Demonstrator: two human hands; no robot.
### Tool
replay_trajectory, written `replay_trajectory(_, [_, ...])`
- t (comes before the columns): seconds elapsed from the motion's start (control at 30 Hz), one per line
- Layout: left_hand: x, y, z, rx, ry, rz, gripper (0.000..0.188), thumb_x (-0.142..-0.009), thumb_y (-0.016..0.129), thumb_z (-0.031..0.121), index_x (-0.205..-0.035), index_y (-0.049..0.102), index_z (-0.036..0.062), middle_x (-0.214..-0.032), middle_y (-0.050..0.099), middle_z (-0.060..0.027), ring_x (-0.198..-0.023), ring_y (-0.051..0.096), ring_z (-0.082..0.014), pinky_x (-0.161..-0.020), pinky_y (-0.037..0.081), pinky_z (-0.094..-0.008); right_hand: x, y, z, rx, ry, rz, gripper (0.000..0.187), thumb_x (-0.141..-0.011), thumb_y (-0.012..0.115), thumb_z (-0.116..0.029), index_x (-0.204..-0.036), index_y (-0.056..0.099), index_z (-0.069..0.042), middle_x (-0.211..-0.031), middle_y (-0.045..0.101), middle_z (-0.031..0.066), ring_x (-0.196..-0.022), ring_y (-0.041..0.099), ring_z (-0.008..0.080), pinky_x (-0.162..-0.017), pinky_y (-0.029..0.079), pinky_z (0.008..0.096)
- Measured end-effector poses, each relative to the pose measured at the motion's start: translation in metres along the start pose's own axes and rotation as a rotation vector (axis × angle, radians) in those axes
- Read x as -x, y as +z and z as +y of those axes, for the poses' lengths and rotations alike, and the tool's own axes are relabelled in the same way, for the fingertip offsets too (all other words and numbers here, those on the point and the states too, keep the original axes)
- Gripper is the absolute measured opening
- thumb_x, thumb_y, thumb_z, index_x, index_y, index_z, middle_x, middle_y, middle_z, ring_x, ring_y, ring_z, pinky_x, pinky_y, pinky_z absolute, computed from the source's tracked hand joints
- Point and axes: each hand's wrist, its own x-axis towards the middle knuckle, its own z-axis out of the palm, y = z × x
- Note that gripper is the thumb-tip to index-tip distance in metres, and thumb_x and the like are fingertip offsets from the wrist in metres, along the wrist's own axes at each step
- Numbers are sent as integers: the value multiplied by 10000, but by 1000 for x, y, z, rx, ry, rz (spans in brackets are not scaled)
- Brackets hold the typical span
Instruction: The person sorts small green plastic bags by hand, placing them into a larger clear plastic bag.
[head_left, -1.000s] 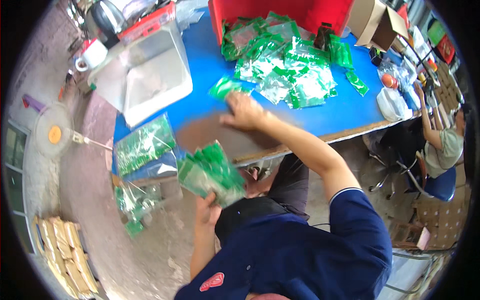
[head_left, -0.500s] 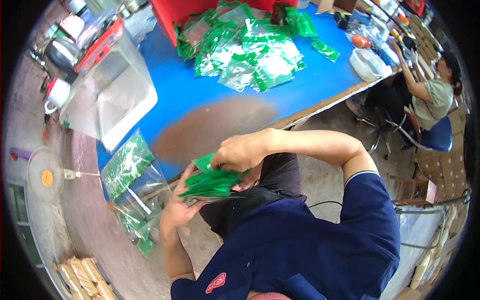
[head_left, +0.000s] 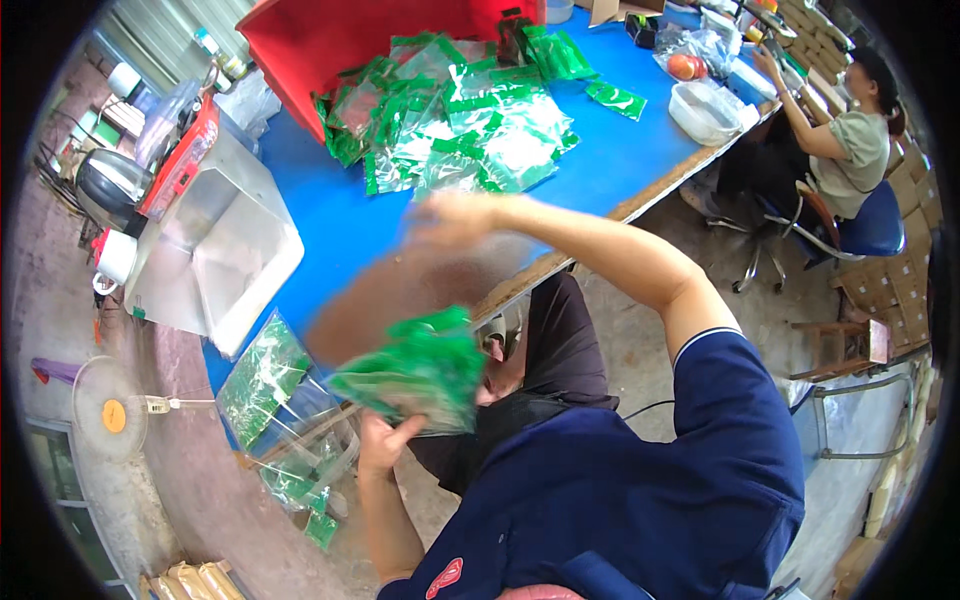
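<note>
We see a fanned stack of green-printed clear packets, motion-blurred, held below the near edge of the blue table. On that table, before the red bin, lies a loose heap of similar green-and-clear packets, overlapping at all angles, several spilling from the bin's open mouth.

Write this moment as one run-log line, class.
left hand: holds green packet stack | right hand: blurred over blue table, near packet pile
</note>
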Motion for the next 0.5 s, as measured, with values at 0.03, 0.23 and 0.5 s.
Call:
replay_trajectory(0.03, [1,-1,-11,210,101,167,629,-771,790,11,-1347,538,15,-1210,639,-63,-1127,603,-224,-998,454,-377,0,-8,50,135,113,307,545,-938,609,-492,-1364,601,-152,-1328,607,225,-1250,557,391,-1032,447,529])
replay_trajectory(0.23, [37,29,-34,695,85,549,717,-819,794,106,-1436,438,25,-1358,583,-98,-1262,554,-290,-1100,420,-447,16,51,99,438,253,276,722,-901,532,-688,-1485,497,-266,-1574,316,262,-1479,204,512,-1174,133,693])
replay_trajectory(0.5, [49,9,-85,1112,-10,388,492,-904,669,110,-1373,547,22,-1357,616,-114,-1278,561,-309,-1127,401,-510,2,77,-6,371,-173,164,709,-994,409,-616,-1472,484,-97,-1582,349,223,-1502,258,392,-1210,153,624])
